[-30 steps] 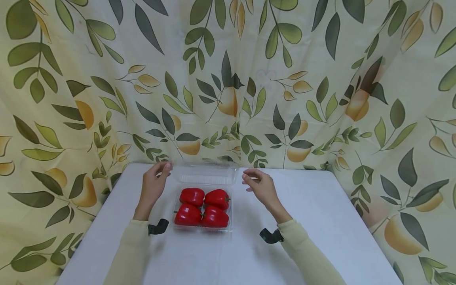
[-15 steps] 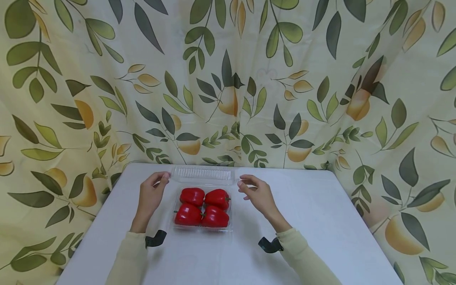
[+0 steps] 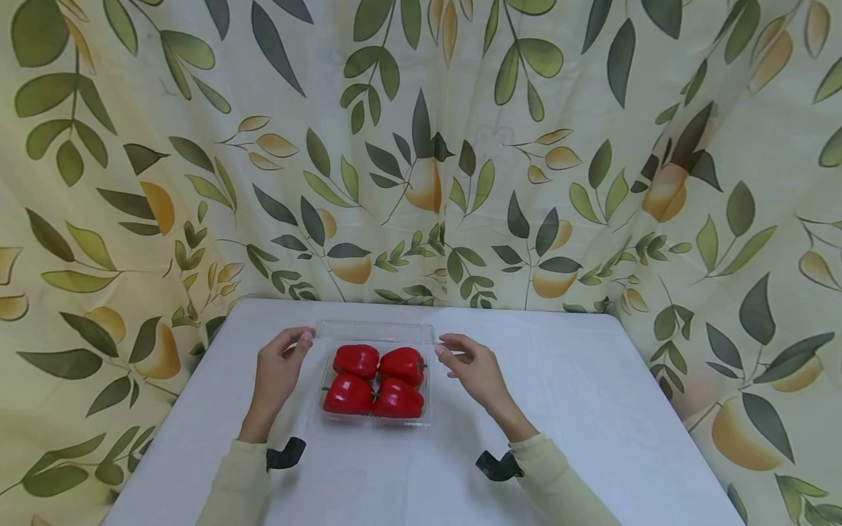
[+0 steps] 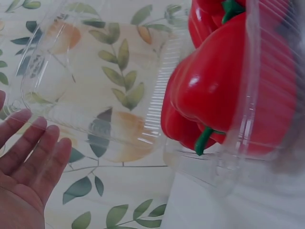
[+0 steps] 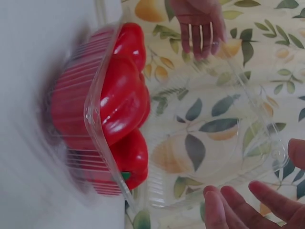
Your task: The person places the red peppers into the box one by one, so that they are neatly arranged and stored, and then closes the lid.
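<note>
A clear plastic clamshell box (image 3: 375, 421) stands on the table with several red bell peppers (image 3: 347, 395) in its base. Its hinged lid (image 3: 375, 331) is raised along the far side, nearly upright. My left hand (image 3: 279, 369) is at the lid's left edge; in the left wrist view its straight fingers (image 4: 35, 152) lie against that edge. My right hand (image 3: 476, 372) is at the lid's right edge, its fingers (image 5: 262, 200) relaxed beside the rim and the thumb (image 5: 296, 152) by a lid corner. Whether the right fingertips touch the plastic is hard to tell.
A white-covered table (image 3: 559, 394) extends on both sides of the box. Behind it hangs a curtain (image 3: 421, 153) printed with leaves and fruit. Dark camera mounts (image 3: 498, 466) are strapped at both wrists.
The lid has tipped toward me and looks shorter in the head view. Both hands have come nearer to me along with it, the right also slightly leftward. The peppers stay put.
</note>
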`<state>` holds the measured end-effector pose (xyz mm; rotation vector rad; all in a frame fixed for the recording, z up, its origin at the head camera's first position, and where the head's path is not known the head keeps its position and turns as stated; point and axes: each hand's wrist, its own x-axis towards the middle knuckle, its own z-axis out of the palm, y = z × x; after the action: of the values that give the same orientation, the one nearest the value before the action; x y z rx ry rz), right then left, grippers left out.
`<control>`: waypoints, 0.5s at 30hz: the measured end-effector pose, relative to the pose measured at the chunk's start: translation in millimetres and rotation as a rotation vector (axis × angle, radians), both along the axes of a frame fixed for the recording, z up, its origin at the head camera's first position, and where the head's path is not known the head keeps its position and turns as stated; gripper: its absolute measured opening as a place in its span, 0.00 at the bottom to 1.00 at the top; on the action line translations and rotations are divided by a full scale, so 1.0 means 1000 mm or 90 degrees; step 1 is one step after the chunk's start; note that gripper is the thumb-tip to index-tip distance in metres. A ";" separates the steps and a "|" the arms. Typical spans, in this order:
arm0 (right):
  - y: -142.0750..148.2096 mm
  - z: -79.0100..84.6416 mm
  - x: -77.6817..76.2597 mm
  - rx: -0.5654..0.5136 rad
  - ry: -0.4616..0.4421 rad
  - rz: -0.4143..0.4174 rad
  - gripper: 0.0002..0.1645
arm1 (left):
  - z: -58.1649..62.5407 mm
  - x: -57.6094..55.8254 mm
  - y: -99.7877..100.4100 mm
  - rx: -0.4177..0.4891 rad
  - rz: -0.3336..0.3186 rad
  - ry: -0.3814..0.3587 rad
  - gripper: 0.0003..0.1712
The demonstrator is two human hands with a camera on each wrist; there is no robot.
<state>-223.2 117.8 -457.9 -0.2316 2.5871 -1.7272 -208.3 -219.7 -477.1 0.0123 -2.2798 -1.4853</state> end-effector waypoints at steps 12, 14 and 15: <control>-0.003 -0.015 0.009 0.007 0.020 -0.024 0.22 | -0.012 0.014 -0.003 -0.029 -0.011 0.006 0.19; -0.004 -0.017 0.010 0.008 0.027 -0.025 0.21 | -0.014 0.016 -0.003 -0.035 -0.009 0.007 0.19; -0.004 -0.018 0.011 0.006 0.030 -0.023 0.21 | -0.015 0.017 -0.003 -0.040 -0.007 0.007 0.19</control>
<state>-212.5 114.0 -475.7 -0.2292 2.6471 -1.7419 -191.1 -223.0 -492.1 -0.0263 -2.3200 -1.4159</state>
